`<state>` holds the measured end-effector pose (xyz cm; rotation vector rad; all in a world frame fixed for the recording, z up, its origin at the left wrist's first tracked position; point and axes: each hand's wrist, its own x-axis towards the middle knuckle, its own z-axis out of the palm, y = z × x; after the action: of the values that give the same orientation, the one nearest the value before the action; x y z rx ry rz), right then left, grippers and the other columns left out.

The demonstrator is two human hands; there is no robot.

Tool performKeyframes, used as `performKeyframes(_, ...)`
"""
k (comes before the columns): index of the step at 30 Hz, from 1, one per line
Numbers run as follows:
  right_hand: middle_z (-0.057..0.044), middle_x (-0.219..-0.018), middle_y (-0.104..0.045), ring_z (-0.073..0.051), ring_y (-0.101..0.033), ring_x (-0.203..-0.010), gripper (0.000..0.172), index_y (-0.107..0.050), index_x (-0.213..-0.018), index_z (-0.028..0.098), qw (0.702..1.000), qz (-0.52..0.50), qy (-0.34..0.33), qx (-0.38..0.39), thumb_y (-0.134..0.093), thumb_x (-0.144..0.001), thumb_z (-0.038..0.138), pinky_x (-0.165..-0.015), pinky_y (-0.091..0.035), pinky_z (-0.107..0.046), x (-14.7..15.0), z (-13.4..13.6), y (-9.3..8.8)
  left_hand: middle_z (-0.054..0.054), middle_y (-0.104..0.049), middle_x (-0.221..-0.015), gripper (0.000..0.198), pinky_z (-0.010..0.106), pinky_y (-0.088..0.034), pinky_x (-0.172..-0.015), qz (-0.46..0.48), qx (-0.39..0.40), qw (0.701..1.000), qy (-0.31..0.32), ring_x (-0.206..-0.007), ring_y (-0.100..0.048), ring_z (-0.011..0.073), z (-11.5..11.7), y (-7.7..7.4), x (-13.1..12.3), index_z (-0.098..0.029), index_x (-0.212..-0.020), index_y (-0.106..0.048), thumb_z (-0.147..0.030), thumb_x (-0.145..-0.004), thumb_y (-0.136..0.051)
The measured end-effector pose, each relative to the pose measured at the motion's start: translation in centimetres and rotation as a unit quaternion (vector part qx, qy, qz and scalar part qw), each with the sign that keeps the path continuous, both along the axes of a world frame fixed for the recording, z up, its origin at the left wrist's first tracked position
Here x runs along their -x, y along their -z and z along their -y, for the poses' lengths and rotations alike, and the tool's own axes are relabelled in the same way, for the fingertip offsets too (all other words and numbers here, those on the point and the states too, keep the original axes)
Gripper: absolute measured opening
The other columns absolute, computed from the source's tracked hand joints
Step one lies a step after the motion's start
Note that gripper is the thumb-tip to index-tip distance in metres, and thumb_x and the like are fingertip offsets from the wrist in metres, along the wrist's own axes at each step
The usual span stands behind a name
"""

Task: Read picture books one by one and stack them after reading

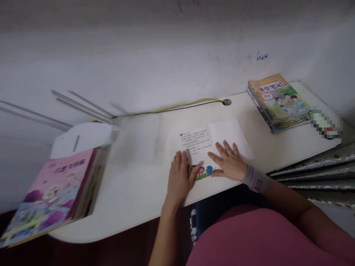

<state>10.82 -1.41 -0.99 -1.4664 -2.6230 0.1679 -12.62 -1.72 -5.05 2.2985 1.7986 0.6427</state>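
A thin sheet or booklet page [195, 138] with printed text and a colourful cartoon strip along its bottom lies on the white desk in front of me. Its right part is a blank white page [229, 131]. My left hand [179, 177] rests flat at the lower left edge of the printed page, fingers stretched out. Across the lower right, my right hand [229, 160] lies palm down with its fingers spread, partly over the blank page and the cartoon strip. A grey band circles the right wrist. Neither hand grips anything.
Stacked books [280, 99] stand at the desk's back right, beside a blurred-out item [327, 122]. A pile with a pink book [59, 184] on top overhangs the left end, near a white object [83, 138]. A yellow cable [180, 106] runs along the wall into a desk hole.
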Motion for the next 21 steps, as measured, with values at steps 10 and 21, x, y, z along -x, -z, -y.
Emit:
performKeyframes(10, -0.02, -0.154, -0.023, -0.047, -0.019, -0.139, 0.079, -0.037, -0.145, 0.025, 1.0, 0.0, -0.003, 0.002, -0.041, -0.081, 0.072, -0.104, -0.02, -0.07, -0.8, -0.1, 0.1, 0.026, -0.027, -0.151, 0.08, 0.061, -0.03, -0.106, -0.001, 0.0, 1.0, -0.003, -0.141, -0.023, 0.0381, 0.1, 0.1, -0.1, -0.011, -0.149, -0.02, -0.064, -0.09, -0.032)
performKeyframes(21, -0.019, -0.154, -0.024, -0.047, -0.02, -0.138, 0.078, -0.037, -0.145, 0.026, 1.0, 0.012, -0.001, -0.001, -0.043, -0.081, 0.072, -0.104, -0.021, -0.069, -1.2, -0.1, -0.1, 0.027, -0.027, -0.15, 0.079, 0.061, -0.03, -0.106, 0.001, -0.008, 1.0, -0.005, -0.14, -0.023, 0.0389, -0.1, 0.5, 0.0, -0.009, -0.148, -0.022, -0.06, -0.09, -0.037)
